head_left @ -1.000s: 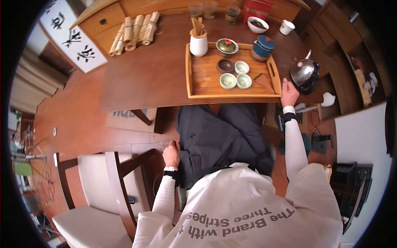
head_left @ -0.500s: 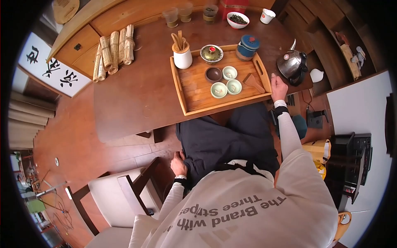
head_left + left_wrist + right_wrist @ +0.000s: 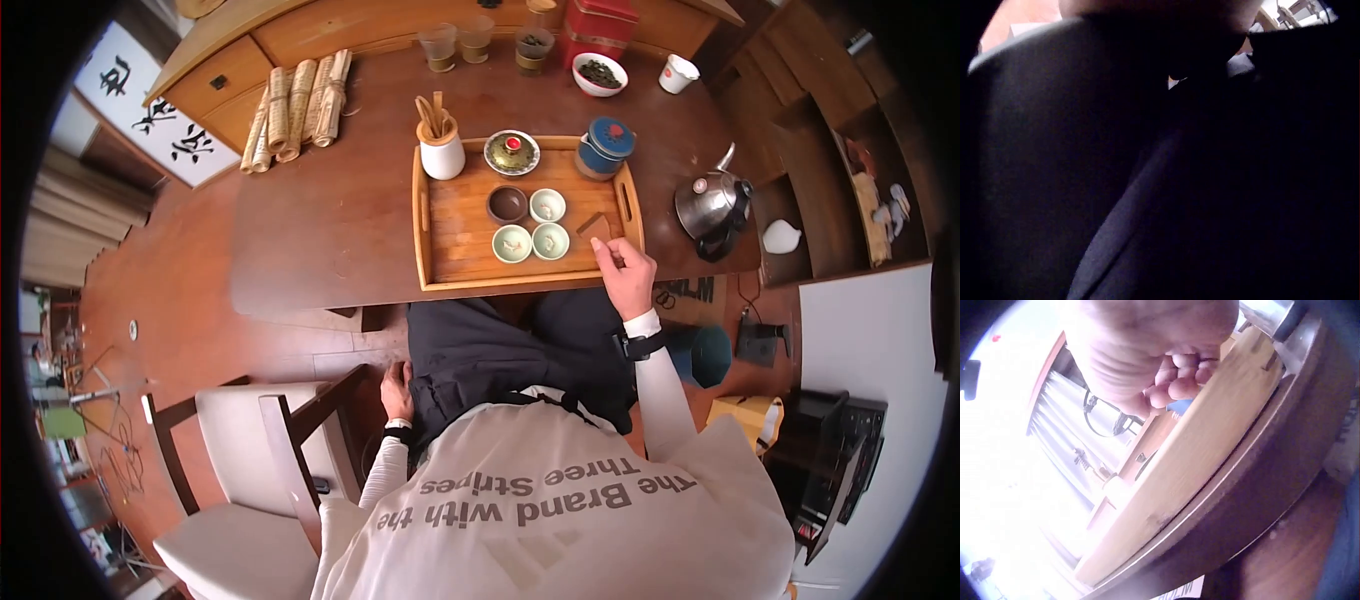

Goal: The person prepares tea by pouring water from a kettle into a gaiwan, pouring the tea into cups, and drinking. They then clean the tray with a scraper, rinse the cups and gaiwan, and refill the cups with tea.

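On the wooden tray (image 3: pixel 480 282), my right hand (image 3: pixel 628 280) reaches over the near right corner. Its thumb and fingers pinch a small brown paddle-shaped tool (image 3: pixel 593 226), whose narrow handle is hidden under the hand. In the right wrist view the curled fingers (image 3: pixel 1179 387) show above the tray's pale side wall (image 3: pixel 1191 444). Left of the tool stand pale green cups (image 3: pixel 550 241) and a dark brown cup (image 3: pixel 507 204). My left hand (image 3: pixel 397 392) hangs relaxed beside the dark trousers (image 3: pixel 480 350); its wrist view is mostly dark cloth.
A lidded bowl (image 3: pixel 512 152), a white tool holder (image 3: pixel 442 155) and a blue pot (image 3: pixel 606 148) stand along the tray's far side. Right of it is a metal kettle (image 3: pixel 712 205). Rolled bamboo scrolls (image 3: pixel 300 110) lie back left, and a chair (image 3: pixel 250 450) stands left.
My right hand has moved from beside the kettle and tray's right edge onto the paddle-shaped tool in the tray. The left hand stays by the thigh; the head view has shifted.
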`<act>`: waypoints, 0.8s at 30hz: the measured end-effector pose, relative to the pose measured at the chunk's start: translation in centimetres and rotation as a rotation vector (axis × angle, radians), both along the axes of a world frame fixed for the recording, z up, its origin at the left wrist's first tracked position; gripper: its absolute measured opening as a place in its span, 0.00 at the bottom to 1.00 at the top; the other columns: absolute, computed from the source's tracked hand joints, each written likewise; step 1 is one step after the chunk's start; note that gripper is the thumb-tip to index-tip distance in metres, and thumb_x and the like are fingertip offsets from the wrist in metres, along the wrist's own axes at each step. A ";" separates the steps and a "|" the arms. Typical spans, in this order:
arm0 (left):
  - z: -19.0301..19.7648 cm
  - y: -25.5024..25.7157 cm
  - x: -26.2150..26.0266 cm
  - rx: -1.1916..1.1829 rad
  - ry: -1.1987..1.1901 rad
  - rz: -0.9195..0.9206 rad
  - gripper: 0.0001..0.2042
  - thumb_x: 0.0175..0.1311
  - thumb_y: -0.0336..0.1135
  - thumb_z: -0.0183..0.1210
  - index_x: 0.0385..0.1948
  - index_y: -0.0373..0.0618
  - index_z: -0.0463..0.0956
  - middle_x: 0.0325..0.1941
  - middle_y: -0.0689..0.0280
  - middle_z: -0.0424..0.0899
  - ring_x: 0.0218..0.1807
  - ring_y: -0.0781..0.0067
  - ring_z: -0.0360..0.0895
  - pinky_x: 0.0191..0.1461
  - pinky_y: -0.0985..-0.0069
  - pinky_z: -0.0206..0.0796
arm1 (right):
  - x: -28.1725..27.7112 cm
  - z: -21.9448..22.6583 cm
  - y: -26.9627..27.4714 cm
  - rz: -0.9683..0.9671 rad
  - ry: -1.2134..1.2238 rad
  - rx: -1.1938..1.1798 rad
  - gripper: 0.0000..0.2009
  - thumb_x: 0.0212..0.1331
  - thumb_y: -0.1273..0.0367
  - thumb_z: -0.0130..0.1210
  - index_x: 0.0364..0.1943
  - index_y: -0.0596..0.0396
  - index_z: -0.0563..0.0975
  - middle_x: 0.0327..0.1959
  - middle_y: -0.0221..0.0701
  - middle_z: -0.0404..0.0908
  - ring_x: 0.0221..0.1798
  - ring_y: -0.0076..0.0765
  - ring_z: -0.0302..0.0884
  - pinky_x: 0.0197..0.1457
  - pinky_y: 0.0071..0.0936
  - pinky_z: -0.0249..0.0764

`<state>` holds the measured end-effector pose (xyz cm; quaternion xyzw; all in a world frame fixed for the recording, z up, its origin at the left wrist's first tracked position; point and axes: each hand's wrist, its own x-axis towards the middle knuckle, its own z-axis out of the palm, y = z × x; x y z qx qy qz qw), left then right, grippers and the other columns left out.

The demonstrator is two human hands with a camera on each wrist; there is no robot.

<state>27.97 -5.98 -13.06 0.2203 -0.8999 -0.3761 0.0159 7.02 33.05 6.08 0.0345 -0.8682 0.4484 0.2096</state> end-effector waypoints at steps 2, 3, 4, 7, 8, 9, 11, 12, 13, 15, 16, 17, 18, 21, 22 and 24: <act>2.0 0.7 -1.0 -0.120 0.122 0.008 0.12 0.74 0.39 0.56 0.44 0.40 0.82 0.40 0.47 0.85 0.46 0.42 0.82 0.53 0.53 0.73 | 0.0 0.0 0.0 -0.005 -0.033 -0.025 0.13 0.63 0.69 0.69 0.28 0.62 0.78 0.18 0.34 0.77 0.20 0.21 0.70 0.26 0.26 0.69; 4.2 1.3 -1.8 -0.234 0.234 -0.011 0.10 0.73 0.36 0.57 0.45 0.40 0.82 0.40 0.49 0.85 0.46 0.44 0.82 0.55 0.54 0.73 | 0.1 0.0 -0.1 -0.036 -0.075 -0.044 0.12 0.63 0.69 0.69 0.28 0.62 0.78 0.18 0.34 0.77 0.20 0.21 0.70 0.26 0.26 0.69; 7.3 2.2 -3.5 -0.231 0.314 -0.022 0.08 0.68 0.30 0.60 0.44 0.41 0.83 0.37 0.54 0.85 0.43 0.46 0.82 0.53 0.58 0.74 | 0.0 -0.7 0.0 -0.037 -0.069 -0.080 0.12 0.63 0.69 0.69 0.28 0.62 0.79 0.18 0.32 0.77 0.20 0.21 0.70 0.26 0.26 0.69; 15.9 5.8 -7.1 0.189 0.216 -0.263 0.07 0.68 0.29 0.63 0.43 0.40 0.84 0.37 0.60 0.87 0.41 0.59 0.84 0.51 0.66 0.74 | -0.6 -1.4 0.3 -0.056 -0.013 -0.053 0.11 0.63 0.70 0.69 0.28 0.61 0.79 0.19 0.32 0.78 0.21 0.19 0.70 0.26 0.26 0.68; 17.3 7.1 -7.8 0.460 0.103 -0.349 0.06 0.68 0.28 0.65 0.42 0.39 0.84 0.35 0.64 0.87 0.40 0.69 0.82 0.48 0.71 0.73 | -0.8 -1.3 0.3 -0.060 -0.009 -0.056 0.11 0.63 0.70 0.69 0.28 0.61 0.79 0.19 0.32 0.78 0.21 0.19 0.70 0.26 0.26 0.68; 18.5 8.4 -8.3 0.730 -0.018 -0.433 0.05 0.68 0.28 0.66 0.42 0.39 0.85 0.34 0.68 0.87 0.38 0.78 0.81 0.46 0.76 0.72 | -0.9 -1.2 0.1 -0.043 -0.011 -0.079 0.11 0.63 0.70 0.69 0.28 0.61 0.79 0.19 0.31 0.79 0.21 0.19 0.70 0.27 0.26 0.69; 22.2 10.8 -9.6 0.676 -0.044 -0.499 0.05 0.69 0.29 0.66 0.39 0.36 0.84 0.30 0.74 0.84 0.34 0.88 0.74 0.37 0.83 0.69 | 0.0 -0.4 0.0 -0.027 -0.019 -0.104 0.11 0.64 0.69 0.68 0.28 0.61 0.80 0.20 0.30 0.79 0.22 0.18 0.71 0.28 0.25 0.69; 22.8 11.6 -10.5 0.710 0.071 -0.399 0.05 0.70 0.29 0.66 0.38 0.36 0.84 0.29 0.75 0.83 0.33 0.88 0.73 0.36 0.83 0.68 | 1.0 1.0 0.1 0.109 -0.138 -0.148 0.11 0.64 0.69 0.68 0.29 0.61 0.80 0.21 0.30 0.80 0.23 0.18 0.72 0.29 0.25 0.70; 23.2 12.0 -11.4 0.742 0.186 -0.295 0.06 0.70 0.29 0.65 0.38 0.36 0.84 0.28 0.75 0.82 0.32 0.88 0.72 0.35 0.83 0.67 | 2.2 2.4 0.1 0.249 -0.258 -0.190 0.11 0.65 0.68 0.68 0.30 0.60 0.81 0.21 0.30 0.81 0.25 0.18 0.73 0.31 0.26 0.71; 22.9 10.9 -14.8 0.541 0.279 -0.073 0.09 0.73 0.33 0.62 0.36 0.36 0.83 0.24 0.75 0.79 0.29 0.88 0.68 0.31 0.80 0.63 | 4.7 5.3 -0.1 0.654 -0.564 -0.318 0.10 0.67 0.67 0.66 0.32 0.61 0.83 0.24 0.30 0.83 0.28 0.18 0.76 0.35 0.26 0.73; 22.8 10.3 -16.8 0.352 0.398 -0.053 0.10 0.74 0.34 0.62 0.35 0.36 0.82 0.20 0.71 0.75 0.27 0.87 0.67 0.31 0.80 0.63 | 6.1 5.9 -0.5 0.874 -0.634 -0.387 0.10 0.68 0.67 0.65 0.33 0.61 0.83 0.26 0.31 0.84 0.30 0.20 0.78 0.37 0.26 0.74; 22.7 9.5 -18.5 0.178 0.462 -0.086 0.07 0.72 0.32 0.61 0.38 0.37 0.81 0.22 0.65 0.76 0.26 0.81 0.69 0.31 0.78 0.65 | 6.9 6.5 -1.2 1.094 -0.699 -0.455 0.10 0.69 0.68 0.63 0.35 0.62 0.84 0.28 0.32 0.85 0.32 0.23 0.81 0.40 0.27 0.75; 20.9 8.5 -20.4 0.107 0.540 -0.167 0.07 0.70 0.29 0.61 0.45 0.39 0.80 0.28 0.60 0.77 0.28 0.68 0.74 0.35 0.71 0.68 | 7.2 7.4 -2.3 1.241 -0.684 -0.412 0.10 0.71 0.67 0.61 0.36 0.62 0.84 0.31 0.33 0.85 0.35 0.28 0.82 0.42 0.28 0.76; 19.0 7.5 -24.4 -0.345 0.608 -0.367 0.19 0.64 0.26 0.60 0.57 0.42 0.74 0.40 0.56 0.76 0.46 0.51 0.74 0.51 0.57 0.67 | 7.1 6.9 -4.7 1.517 -0.684 -0.413 0.12 0.75 0.66 0.54 0.43 0.62 0.82 0.41 0.39 0.84 0.43 0.41 0.83 0.49 0.33 0.76; 18.2 7.4 -24.9 -0.343 0.616 -0.380 0.19 0.64 0.26 0.60 0.57 0.42 0.74 0.40 0.56 0.76 0.46 0.51 0.74 0.51 0.57 0.67 | 7.8 6.5 -5.9 1.558 -0.674 -0.408 0.12 0.75 0.65 0.55 0.43 0.61 0.82 0.42 0.38 0.84 0.44 0.41 0.83 0.49 0.33 0.76; 17.4 7.5 -25.8 -0.486 0.625 -0.427 0.20 0.63 0.26 0.59 0.59 0.42 0.73 0.46 0.55 0.77 0.50 0.50 0.73 0.53 0.57 0.66 | 8.3 7.1 -7.9 1.583 -0.657 -0.398 0.12 0.75 0.65 0.55 0.44 0.61 0.82 0.42 0.38 0.83 0.44 0.41 0.83 0.50 0.33 0.76</act>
